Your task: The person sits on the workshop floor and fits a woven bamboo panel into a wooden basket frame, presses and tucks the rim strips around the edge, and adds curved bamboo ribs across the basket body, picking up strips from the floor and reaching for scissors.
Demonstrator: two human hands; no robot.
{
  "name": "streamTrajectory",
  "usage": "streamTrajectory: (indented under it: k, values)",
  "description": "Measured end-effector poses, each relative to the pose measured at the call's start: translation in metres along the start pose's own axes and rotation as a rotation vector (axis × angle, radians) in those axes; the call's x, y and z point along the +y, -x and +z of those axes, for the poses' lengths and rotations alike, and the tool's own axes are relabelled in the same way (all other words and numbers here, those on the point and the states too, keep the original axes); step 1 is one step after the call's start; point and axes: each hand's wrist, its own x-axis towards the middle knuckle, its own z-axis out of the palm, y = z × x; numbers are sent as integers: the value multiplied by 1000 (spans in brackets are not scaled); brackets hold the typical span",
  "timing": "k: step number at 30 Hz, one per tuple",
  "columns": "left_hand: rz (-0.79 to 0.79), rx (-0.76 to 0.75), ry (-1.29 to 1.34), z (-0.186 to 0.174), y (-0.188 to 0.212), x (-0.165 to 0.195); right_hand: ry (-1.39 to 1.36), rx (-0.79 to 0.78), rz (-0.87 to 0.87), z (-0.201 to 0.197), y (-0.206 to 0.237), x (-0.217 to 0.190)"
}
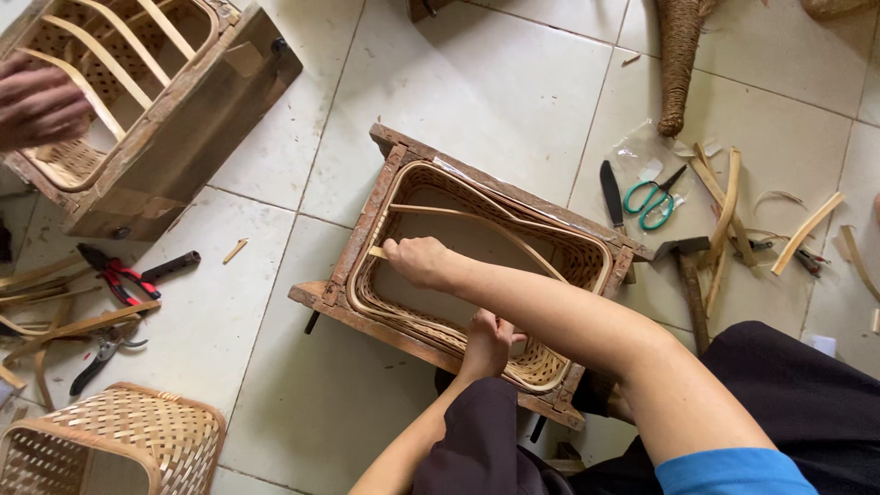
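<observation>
A half-woven bamboo basket [564, 257] sits inside a rough wooden frame mould [385, 151] on the tiled floor. My right hand [417, 259] reaches across the basket and pinches the end of a thin bamboo strip [458, 214] at the left inner rim. The strip arcs across the basket's opening toward the right wall. My left hand [486, 341] presses on the near rim of the basket, fingers curled over the weave.
Another person's hand [37, 105] rests on a second basket in a wooden mould [183, 137] at top left. Red-handled pliers [115, 273], a finished basket [119, 435], green scissors [653, 200], a knife [611, 192], a hammer [689, 275] and bamboo offcuts [724, 206] lie around.
</observation>
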Motion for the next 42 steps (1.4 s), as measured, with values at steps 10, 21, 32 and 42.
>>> streamTrajectory:
  k: [10,21,32,42]
  values:
    - [-19,-7,1,-3,-2,-4,3,-21,-7,-7,1,-5]
    - [36,-157,-703,-42,-53,4,405,626,-425,-49,128,23]
    - [944,-334,-1461,-153,29,56,122,-70,-119,76,295,-10]
    - [797,-55,-1427,-130,-33,57,324,-75,-16,-2,246,83]
